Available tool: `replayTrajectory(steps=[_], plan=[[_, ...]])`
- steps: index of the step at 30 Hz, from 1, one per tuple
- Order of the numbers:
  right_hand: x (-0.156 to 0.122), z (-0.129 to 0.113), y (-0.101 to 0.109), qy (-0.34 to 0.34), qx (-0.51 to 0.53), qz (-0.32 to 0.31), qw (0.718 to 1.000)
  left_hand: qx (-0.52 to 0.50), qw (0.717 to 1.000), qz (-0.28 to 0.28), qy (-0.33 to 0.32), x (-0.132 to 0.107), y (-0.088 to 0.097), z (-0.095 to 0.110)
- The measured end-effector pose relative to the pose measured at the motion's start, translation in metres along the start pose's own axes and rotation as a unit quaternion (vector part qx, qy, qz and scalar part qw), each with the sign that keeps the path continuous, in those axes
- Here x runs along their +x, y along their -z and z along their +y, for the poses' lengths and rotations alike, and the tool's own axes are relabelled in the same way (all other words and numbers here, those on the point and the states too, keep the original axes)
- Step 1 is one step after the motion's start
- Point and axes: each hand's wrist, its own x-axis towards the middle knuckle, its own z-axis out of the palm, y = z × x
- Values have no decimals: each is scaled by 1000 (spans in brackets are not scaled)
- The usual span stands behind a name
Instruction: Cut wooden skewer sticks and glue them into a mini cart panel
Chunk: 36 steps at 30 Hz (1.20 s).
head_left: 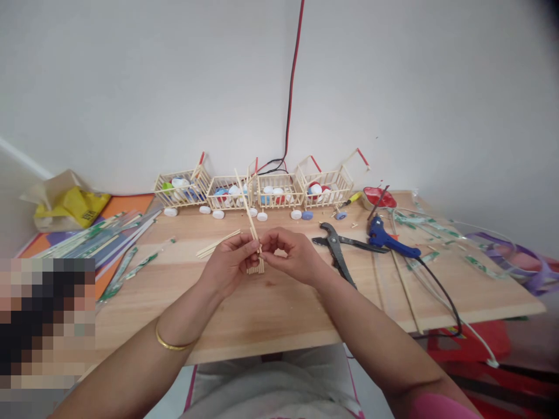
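Observation:
My left hand (229, 262) and my right hand (292, 253) meet over the middle of the wooden board (279, 308). Both pinch a long thin wooden stick (247, 203) that slants up and away to the left. Its lower end rests against a small panel of glued sticks (257, 269) held between my fingertips. A gold bangle sits on my left wrist. A few loose sticks (216, 243) lie just left of my left hand.
Several small stick carts (279, 191) filled with bottle caps line the back edge. Black pliers (336, 250) and a blue glue gun (391, 241) with its cord lie to the right. Green-and-white wrappers (100, 238) and a yellow bag (74, 206) lie left. A red-black cable (292, 87) hangs down the wall.

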Motion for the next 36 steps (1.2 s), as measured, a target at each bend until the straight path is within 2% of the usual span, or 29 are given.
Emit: replayTrajectory(steps=[27,33,36], plan=[[0,0,3,28,-40,-3,999,-1,1000,-8,25,-1,-1,-1],[1,-1,5,6,-20,-17,1000,41,999,13,-14,0,-2,-1],[1,-1,7,-6,-13,-7,1000,147,987,21,-63,-1,-3,0]])
